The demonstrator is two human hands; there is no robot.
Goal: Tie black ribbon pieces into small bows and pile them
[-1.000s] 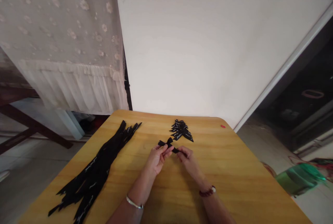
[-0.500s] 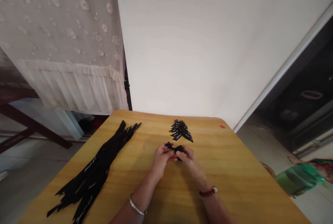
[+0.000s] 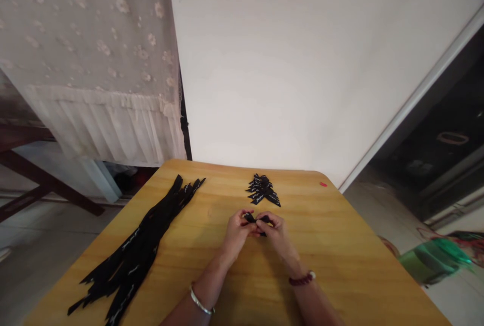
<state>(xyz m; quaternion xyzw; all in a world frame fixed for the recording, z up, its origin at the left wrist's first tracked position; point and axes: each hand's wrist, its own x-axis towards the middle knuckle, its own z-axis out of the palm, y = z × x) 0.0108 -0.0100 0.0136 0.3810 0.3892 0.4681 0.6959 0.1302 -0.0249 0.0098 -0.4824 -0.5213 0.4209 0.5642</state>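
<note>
A small black ribbon piece (image 3: 250, 217) is pinched between my two hands above the middle of the wooden table (image 3: 325, 245). My left hand (image 3: 238, 227) grips its left part, and my right hand (image 3: 271, 226) has closed on its right part; the fingertips nearly meet and hide its centre. Just beyond them lies a small pile of black ribbon pieces with white lettering (image 3: 263, 189). Over on the left side of the table, long black ribbon strips (image 3: 145, 237) are spread in a bundle, some with white writing.
A small red object (image 3: 323, 184) lies near the far right corner. Behind the table stands a white panel (image 3: 272, 63), with a lace curtain (image 3: 102, 63) to its left. A green container (image 3: 433, 261) is beyond the right edge, and a dark red wooden frame (image 3: 45, 179) at far left.
The fingers of both hands have shifted on the black ribbon piece, covering more of it, and its loops look more bunched. The pile and the long strips have not moved.
</note>
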